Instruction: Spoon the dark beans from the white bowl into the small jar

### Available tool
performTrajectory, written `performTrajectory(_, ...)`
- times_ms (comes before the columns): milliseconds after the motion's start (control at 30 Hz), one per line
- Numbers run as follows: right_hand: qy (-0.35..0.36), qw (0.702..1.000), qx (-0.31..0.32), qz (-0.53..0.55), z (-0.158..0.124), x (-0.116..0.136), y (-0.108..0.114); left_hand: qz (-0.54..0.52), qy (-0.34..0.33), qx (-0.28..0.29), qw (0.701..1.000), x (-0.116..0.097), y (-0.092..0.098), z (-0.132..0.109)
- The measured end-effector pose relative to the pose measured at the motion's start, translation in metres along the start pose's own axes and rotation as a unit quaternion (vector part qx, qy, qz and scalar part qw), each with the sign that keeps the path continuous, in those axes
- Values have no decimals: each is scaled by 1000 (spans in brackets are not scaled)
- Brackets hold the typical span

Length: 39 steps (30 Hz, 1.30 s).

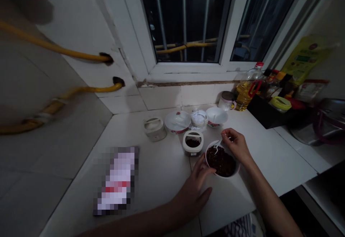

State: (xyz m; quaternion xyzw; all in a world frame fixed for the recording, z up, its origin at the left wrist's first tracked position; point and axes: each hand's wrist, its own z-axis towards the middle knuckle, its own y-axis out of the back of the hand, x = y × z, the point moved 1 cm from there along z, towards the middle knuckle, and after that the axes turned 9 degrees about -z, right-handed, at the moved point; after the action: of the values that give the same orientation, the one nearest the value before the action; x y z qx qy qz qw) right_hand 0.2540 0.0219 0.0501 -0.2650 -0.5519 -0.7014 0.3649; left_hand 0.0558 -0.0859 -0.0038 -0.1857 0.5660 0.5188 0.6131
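A white bowl [225,176] of dark, chunky food [221,162] stands on the white tiled counter [161,172], close to the front. My right hand [234,145] pinches a white plastic spoon [217,145], its head dipping into the bowl at the far rim. My left hand [195,188] comes in from the lower left, its fingertips gripping the bowl's near-left rim. Just beyond the bowl sits a small white tub [192,144] with dark food inside.
Behind the bowl stand a white lidded pot [155,129], white dishes [175,122], and a mug [226,101]. A cooking-oil bottle [246,89] and a black tray of condiments [265,113] stand at the back right. A blurred package [117,181] lies left. Yellow pipes [56,48] run along the wall.
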Motion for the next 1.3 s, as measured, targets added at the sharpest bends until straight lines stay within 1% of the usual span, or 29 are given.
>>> performTrajectory(167,-10,1000,-5,-4,1,1,1,-3,34,-78,996,-4,-10,7)
performTrajectory(300,-11,1000,1,1,1,1,1,19,43,-107,993,1,-19,10)
performTrajectory(400,-1,1000,6,-8,0,3,3,37,31,-107,993,3,-20,11)
performTrajectory(533,21,999,37,-14,-2,6,4,55,10,-106,993,1,-18,11)
performTrajectory(700,8,998,69,-2,-4,6,6,59,13,-110,992,0,-16,10)
performTrajectory(833,6,996,92,10,-4,5,6,23,-6,-118,993,7,-18,6)
performTrajectory(900,5,995,102,15,-4,5,6,8,6,-126,992,11,-20,4)
performTrajectory(1033,9,993,113,24,-2,5,5,-22,2,-119,993,16,-23,2)
performTrajectory(1167,12,992,122,32,1,2,7,-46,3,-116,992,17,-24,4)
performTrajectory(1300,22,991,130,24,3,2,9,-66,3,-122,990,13,-22,6)
